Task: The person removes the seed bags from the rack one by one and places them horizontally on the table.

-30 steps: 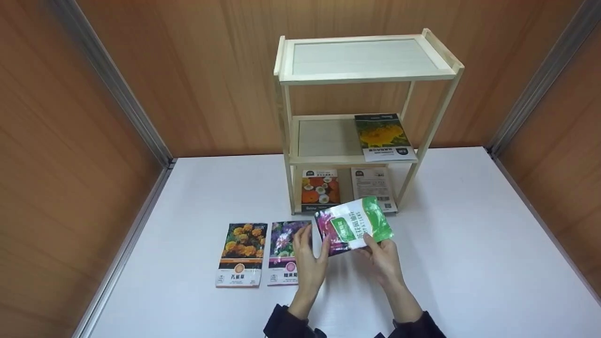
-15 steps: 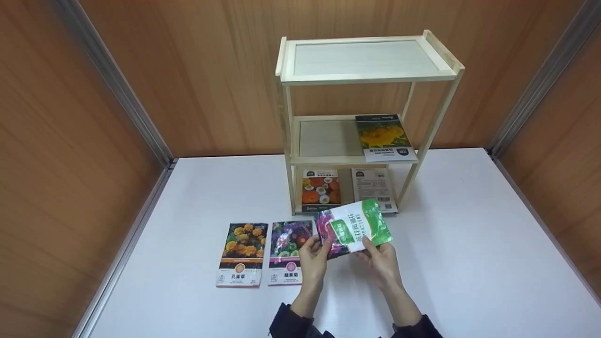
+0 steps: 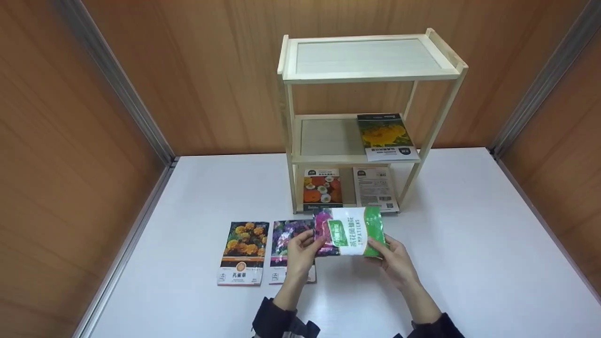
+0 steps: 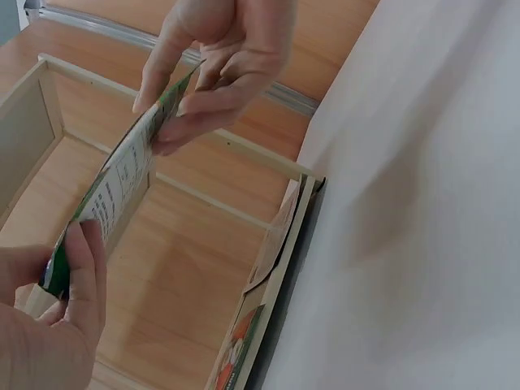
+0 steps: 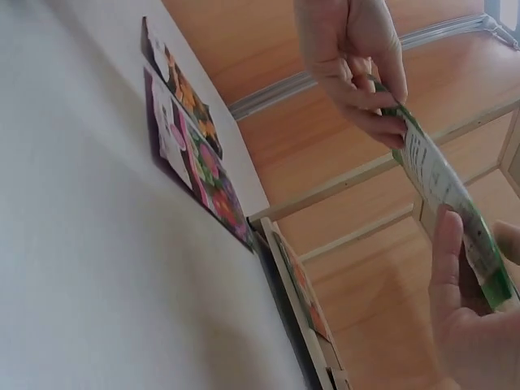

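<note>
A seed packet [image 3: 350,231] printed "IMPATIENS", with a purple end, a white middle and a green end, lies sideways between both hands above the table. My left hand [image 3: 300,256] pinches its purple end, thumb on the front. At the green end my right hand [image 3: 398,264] grips it the same way. Both wrist views show the packet [image 4: 114,179] nearly edge-on, its printed back facing down. Behind the left hand, partly covered, is a packet with purple flowers [image 3: 286,234]. To its left lies an orange marigold packet [image 3: 244,253].
A pale wooden three-tier rack [image 3: 368,79] stands behind the hands. Its middle shelf bears a yellow-flower packet [image 3: 385,136]. On the bottom shelf lie an orange-and-white flower packet [image 3: 322,190] and one showing its text side [image 3: 375,188]. Wood-grain panels [image 3: 225,84] enclose the white table [image 3: 188,188].
My left hand, first spread with fingers straighter, has closed its fingers on the packet's purple end. The tilted packet has levelled out and now sits slightly lower at its green end.
</note>
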`<state>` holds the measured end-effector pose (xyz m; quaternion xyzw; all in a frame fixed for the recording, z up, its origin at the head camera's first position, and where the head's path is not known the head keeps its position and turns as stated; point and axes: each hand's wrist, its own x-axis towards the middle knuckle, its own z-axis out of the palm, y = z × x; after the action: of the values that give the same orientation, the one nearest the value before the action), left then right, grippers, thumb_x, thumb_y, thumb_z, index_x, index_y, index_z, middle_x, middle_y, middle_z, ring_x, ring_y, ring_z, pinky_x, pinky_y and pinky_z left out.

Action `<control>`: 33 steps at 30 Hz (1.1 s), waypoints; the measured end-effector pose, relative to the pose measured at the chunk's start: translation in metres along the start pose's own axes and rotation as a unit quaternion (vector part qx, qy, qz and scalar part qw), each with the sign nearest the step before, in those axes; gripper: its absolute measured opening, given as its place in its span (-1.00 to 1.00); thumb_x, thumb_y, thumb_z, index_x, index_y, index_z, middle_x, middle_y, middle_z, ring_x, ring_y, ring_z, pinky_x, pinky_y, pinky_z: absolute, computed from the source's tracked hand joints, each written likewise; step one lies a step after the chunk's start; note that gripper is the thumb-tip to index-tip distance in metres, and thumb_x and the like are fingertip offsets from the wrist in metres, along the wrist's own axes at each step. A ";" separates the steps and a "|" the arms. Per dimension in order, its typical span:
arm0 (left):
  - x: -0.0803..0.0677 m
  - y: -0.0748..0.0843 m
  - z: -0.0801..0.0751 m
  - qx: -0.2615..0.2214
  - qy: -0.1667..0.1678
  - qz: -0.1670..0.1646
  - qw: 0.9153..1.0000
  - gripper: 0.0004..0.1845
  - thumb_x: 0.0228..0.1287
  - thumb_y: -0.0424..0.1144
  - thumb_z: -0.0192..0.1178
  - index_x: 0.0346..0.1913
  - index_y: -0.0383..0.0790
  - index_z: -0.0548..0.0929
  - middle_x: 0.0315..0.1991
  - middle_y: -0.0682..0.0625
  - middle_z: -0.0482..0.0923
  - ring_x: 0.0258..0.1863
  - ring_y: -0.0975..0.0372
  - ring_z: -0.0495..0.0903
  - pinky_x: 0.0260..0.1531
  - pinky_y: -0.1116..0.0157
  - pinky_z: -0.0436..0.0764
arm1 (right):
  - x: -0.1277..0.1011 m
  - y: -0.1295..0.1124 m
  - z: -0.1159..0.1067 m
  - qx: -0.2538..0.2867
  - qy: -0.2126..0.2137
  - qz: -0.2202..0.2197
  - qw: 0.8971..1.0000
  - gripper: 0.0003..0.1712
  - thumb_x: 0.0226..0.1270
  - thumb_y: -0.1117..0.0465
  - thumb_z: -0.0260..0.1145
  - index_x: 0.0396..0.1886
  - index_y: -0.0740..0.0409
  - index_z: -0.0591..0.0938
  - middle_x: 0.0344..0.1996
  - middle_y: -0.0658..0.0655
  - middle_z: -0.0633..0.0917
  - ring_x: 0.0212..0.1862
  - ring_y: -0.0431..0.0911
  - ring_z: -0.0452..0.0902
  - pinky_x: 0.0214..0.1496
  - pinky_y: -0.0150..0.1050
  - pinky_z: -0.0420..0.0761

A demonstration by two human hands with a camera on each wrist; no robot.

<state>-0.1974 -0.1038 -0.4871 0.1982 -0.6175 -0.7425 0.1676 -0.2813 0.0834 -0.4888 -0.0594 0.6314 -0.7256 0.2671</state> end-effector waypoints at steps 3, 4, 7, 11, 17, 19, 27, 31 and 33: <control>0.000 0.003 -0.008 0.021 -0.033 0.005 0.999 -0.61 0.05 -0.36 0.23 -0.06 -0.51 0.49 -0.28 -0.20 0.59 -0.36 0.19 0.60 -0.31 0.31 0.57 | 0.000 -0.003 -0.010 -0.032 -0.032 -0.001 0.999 -0.39 0.25 0.13 0.15 0.17 0.42 0.26 -0.15 0.19 0.61 -0.19 -0.07 0.57 -0.17 -0.26 0.55; 0.001 0.004 -0.010 0.024 -0.043 0.005 0.999 -0.61 0.06 -0.35 0.23 -0.06 -0.51 0.48 -0.29 -0.20 0.59 -0.37 0.20 0.59 -0.31 0.32 0.57 | 0.000 -0.004 -0.014 -0.042 -0.043 -0.003 0.998 -0.38 0.26 0.13 0.14 0.17 0.44 0.25 -0.16 0.19 0.61 -0.19 -0.08 0.57 -0.18 -0.27 0.55; 0.001 0.006 -0.015 0.028 -0.066 -0.004 0.997 -0.61 0.06 -0.37 0.23 -0.06 -0.53 0.48 -0.31 -0.18 0.59 -0.39 0.23 0.58 -0.33 0.33 0.57 | 0.000 -0.007 -0.023 -0.074 -0.073 -0.020 0.994 -0.40 0.27 0.15 0.13 0.15 0.50 0.24 -0.22 0.17 0.63 -0.22 -0.08 0.57 -0.23 -0.28 0.55; -0.004 0.015 -0.020 0.038 -0.091 -0.009 0.995 -0.62 0.07 -0.41 0.19 -0.05 -0.58 0.45 -0.36 -0.16 0.59 -0.44 0.26 0.56 -0.40 0.34 0.57 | 0.001 -0.008 -0.030 -0.099 -0.093 -0.037 0.990 -0.44 0.26 0.18 0.15 0.08 0.54 0.29 -0.31 0.15 0.65 -0.29 -0.08 0.58 -0.27 -0.26 0.57; -0.005 0.016 -0.024 0.040 -0.114 -0.006 0.993 -0.61 0.10 -0.43 0.16 -0.03 -0.60 0.42 -0.35 -0.15 0.59 -0.45 0.27 0.56 -0.41 0.31 0.58 | 0.000 -0.006 -0.033 -0.110 -0.094 -0.041 0.989 -0.48 0.19 0.26 0.21 0.03 0.56 0.33 -0.35 0.17 0.66 -0.35 -0.09 0.60 -0.30 -0.26 0.58; -0.001 0.010 -0.024 0.021 -0.110 -0.010 0.994 -0.63 0.12 -0.40 0.15 -0.04 -0.57 0.44 -0.34 -0.16 0.59 -0.43 0.25 0.57 -0.37 0.29 0.58 | 0.000 -0.005 -0.032 -0.106 -0.081 -0.040 0.990 -0.50 0.17 0.29 0.22 0.01 0.56 0.35 -0.36 0.17 0.66 -0.37 -0.09 0.60 -0.31 -0.27 0.59; 0.004 -0.030 0.000 -0.057 0.001 0.044 0.997 -0.52 0.12 -0.18 0.21 -0.02 -0.51 0.44 -0.25 -0.23 0.56 -0.32 0.12 0.59 -0.35 0.24 0.59 | -0.001 0.005 -0.015 -0.062 0.033 -0.030 0.997 -0.62 0.17 0.41 0.17 -0.01 0.49 0.40 -0.39 0.24 0.66 -0.40 -0.06 0.61 -0.33 -0.27 0.59; -0.002 -0.047 0.017 -0.088 0.031 0.066 0.993 -0.52 0.12 -0.19 0.20 -0.03 -0.53 0.41 -0.26 -0.24 0.56 -0.34 0.11 0.59 -0.38 0.25 0.59 | -0.001 0.012 -0.005 -0.031 0.079 -0.032 0.996 -0.62 0.18 0.42 0.17 0.00 0.46 0.40 -0.39 0.23 0.66 -0.43 -0.09 0.59 -0.31 -0.28 0.59; -0.011 -0.038 0.026 -0.099 0.047 0.042 0.993 -0.49 0.10 -0.22 0.21 -0.02 -0.58 0.37 -0.26 -0.26 0.55 -0.35 0.09 0.60 -0.35 0.21 0.59 | -0.001 0.014 -0.001 -0.019 0.093 -0.038 0.995 -0.62 0.18 0.40 0.17 0.00 0.46 0.40 -0.39 0.21 0.66 -0.43 -0.11 0.59 -0.29 -0.29 0.58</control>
<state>-0.2011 -0.0692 -0.5189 0.1896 -0.5402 -0.7821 0.2459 -0.2768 0.0842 -0.5021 -0.0209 0.6646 -0.7252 0.1787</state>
